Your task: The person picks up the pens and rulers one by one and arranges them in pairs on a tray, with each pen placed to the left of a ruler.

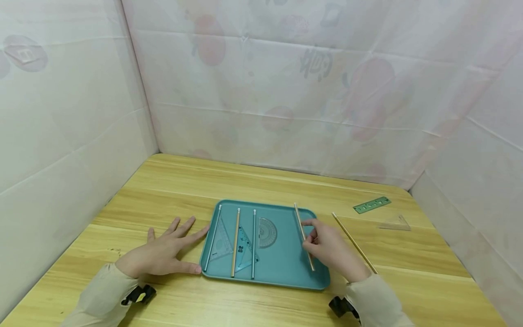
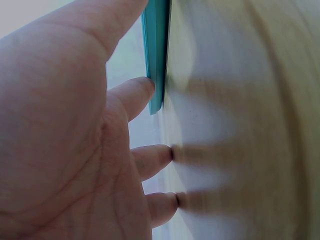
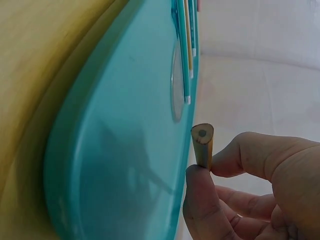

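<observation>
A blue-green tray [image 1: 286, 268] lies on the wooden table. My left hand [image 1: 161, 254] rests with spread fingers at its left side, thumb and index fingertip right at the rim. Over the tray's right part, my right hand [image 1: 333, 247] pinches a gold pencil [image 1: 299, 220] between thumb and fingers; its flat, unsharpened end [image 3: 202, 133] faces the right wrist camera. On the tray's left half lie a teal pencil [image 1: 210, 247], a gold-coloured pencil [image 1: 235, 243] and another teal pencil [image 1: 254, 245]. Among them are a clear set square [image 1: 221, 243], a bluish set square [image 1: 245, 263] and a clear protractor [image 1: 267, 232].
Right of the tray, another gold pencil [image 1: 351, 238] lies slanted on the table, partly behind the right forearm. Farther right are a green stencil ruler [image 1: 372, 205] and a clear triangle [image 1: 398, 224]. Pale printed fabric walls [image 1: 253, 91] enclose the table's back and sides.
</observation>
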Tool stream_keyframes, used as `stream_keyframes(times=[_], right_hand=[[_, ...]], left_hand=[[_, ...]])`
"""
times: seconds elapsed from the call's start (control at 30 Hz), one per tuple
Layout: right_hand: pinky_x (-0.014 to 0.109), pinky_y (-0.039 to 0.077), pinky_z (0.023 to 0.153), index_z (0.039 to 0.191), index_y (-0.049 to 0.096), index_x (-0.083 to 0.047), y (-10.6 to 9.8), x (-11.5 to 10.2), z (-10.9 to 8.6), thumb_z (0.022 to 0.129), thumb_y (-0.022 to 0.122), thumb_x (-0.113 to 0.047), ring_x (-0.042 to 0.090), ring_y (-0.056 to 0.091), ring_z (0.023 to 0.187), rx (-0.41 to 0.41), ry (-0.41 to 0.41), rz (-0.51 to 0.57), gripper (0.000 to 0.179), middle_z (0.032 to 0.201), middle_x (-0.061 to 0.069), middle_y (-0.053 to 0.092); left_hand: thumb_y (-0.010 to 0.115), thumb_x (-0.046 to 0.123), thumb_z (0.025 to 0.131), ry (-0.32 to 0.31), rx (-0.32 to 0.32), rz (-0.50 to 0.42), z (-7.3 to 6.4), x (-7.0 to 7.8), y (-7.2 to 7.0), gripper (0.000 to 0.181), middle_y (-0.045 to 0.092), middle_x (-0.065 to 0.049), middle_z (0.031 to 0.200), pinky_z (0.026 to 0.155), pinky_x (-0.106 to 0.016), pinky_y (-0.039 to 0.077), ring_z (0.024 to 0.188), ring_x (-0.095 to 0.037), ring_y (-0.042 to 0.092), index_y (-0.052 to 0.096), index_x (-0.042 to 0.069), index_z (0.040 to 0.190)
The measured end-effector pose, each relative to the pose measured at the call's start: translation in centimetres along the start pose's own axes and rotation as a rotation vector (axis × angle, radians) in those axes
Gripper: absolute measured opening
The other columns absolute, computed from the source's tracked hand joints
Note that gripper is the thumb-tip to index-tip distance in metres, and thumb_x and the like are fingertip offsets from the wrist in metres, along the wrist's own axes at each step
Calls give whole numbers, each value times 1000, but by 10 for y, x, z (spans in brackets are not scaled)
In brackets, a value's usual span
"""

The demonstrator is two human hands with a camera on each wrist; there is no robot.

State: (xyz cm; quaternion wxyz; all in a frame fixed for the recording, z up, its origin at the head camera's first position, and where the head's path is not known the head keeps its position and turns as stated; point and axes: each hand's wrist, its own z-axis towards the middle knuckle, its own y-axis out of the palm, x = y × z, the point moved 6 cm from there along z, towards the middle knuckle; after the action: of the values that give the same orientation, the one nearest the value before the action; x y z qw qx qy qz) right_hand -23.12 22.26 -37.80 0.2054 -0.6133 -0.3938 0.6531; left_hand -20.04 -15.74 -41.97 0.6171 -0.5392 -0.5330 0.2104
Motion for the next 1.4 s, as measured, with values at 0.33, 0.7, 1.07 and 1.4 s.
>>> stream_keyframes(times=[0.33,0.7,1.07,1.4], right_hand=[[27,52,55,149,55,4,14,-7,7,95,66,2,15,63,62,-13,8,9,55,79,3,64],[27,52,55,147,56,4,26,-17,12,95,67,4,14,63,60,-26,8,-2,54,76,2,65],[29,46,54,149,56,2,40,-20,16,97,68,2,16,62,59,-59,24,-21,53,72,2,65],[29,47,55,148,56,3,47,-24,17,96,69,2,15,61,57,-57,13,-58,54,70,0,66]], left_hand=[[69,80,86,3,5,2,-1,-1,0,104,14,-23,180,95,-103,1,159,-66,8,29,36,171],[70,79,86,2,8,-1,0,-1,1,103,14,-23,180,95,-103,0,160,-66,7,29,36,171],[69,81,86,-3,5,-5,-1,-4,1,103,14,-22,180,96,-102,-2,160,-65,8,29,37,171],[71,78,87,6,10,1,-1,-2,1,103,15,-24,179,93,-103,-1,158,-68,10,29,36,171]])
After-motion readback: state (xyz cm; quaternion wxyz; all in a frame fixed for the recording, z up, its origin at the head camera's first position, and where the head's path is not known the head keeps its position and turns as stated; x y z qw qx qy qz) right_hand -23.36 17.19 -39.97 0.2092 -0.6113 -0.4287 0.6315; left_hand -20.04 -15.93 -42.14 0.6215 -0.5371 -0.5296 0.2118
